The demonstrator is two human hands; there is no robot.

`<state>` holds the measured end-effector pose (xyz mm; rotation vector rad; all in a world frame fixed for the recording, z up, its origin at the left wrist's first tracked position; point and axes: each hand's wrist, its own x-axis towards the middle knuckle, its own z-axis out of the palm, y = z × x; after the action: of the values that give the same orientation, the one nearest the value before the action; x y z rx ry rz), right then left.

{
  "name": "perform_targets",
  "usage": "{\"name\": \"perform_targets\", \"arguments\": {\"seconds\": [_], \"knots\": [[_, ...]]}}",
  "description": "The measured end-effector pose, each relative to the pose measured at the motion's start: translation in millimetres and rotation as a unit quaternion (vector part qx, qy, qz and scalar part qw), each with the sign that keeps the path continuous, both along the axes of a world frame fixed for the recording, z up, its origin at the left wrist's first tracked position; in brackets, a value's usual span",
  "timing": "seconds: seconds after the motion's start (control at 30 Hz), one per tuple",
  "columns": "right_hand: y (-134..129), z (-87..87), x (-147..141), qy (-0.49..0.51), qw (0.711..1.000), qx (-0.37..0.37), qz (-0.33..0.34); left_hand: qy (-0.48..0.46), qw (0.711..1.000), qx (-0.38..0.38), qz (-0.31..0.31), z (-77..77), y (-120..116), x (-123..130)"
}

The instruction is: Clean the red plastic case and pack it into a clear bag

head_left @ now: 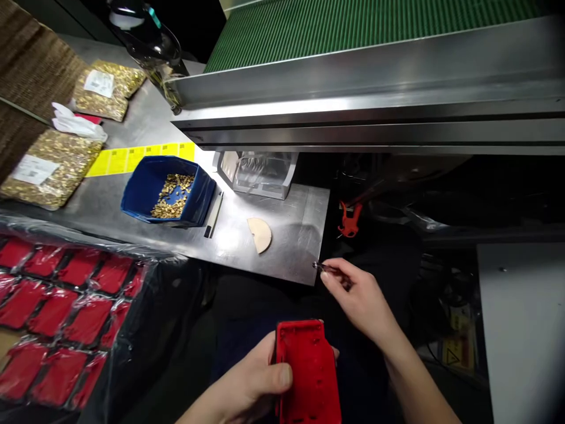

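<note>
My left hand (pixel 258 374) is closed around a red plastic housing (pixel 308 371) with a dark outer edge, at the bottom centre. Its open inner side faces up and shows small posts and holes, with my thumb pressed on the left wall. Up and to the right, my right hand (pixel 359 297) pinches a thin dark tool (pixel 326 268) that looks like tweezers. The shiny tip lies over the right corner of the metal table (pixel 286 259), apart from the housing. Whether the tip grips anything is too small to tell.
On the table are a blue bin (pixel 136 191) of small brass pieces (pixel 170 206), a cutter-like tool (pixel 214 215), a half-round wooden piece (pixel 260 234) and a clear tray (pixel 265 176). Bagged brass parts (pixel 108 91) lie left. Wrapped red housings (pixel 57 306) fill a box. A green conveyor (pixel 353 29) runs above.
</note>
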<state>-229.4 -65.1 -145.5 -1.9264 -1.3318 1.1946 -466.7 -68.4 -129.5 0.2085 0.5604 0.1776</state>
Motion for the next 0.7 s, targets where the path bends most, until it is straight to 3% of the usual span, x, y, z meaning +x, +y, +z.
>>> {"name": "perform_targets", "arguments": {"seconds": [0.1,0.2,0.37,0.7], "knots": [[-20.8,41.1,-0.6,0.041,0.997,-0.002,0.058,0.012,1.0,0.012,0.002,3.7,3.9,4.8],[-34.8,62.3,-11.4,0.005,0.987,0.023,0.161,-0.002,1.0,0.019,-0.011,8.9,7.4,11.0],[-42.7,57.7,-26.0,-0.073,0.968,0.124,0.204,-0.015,0.999,0.028,-0.021,12.3,8.3,19.9],[-47.5,55.2,-28.0,-0.152,0.944,0.19,0.223,-0.002,0.998,0.059,-0.032,15.1,8.7,24.0]]}}
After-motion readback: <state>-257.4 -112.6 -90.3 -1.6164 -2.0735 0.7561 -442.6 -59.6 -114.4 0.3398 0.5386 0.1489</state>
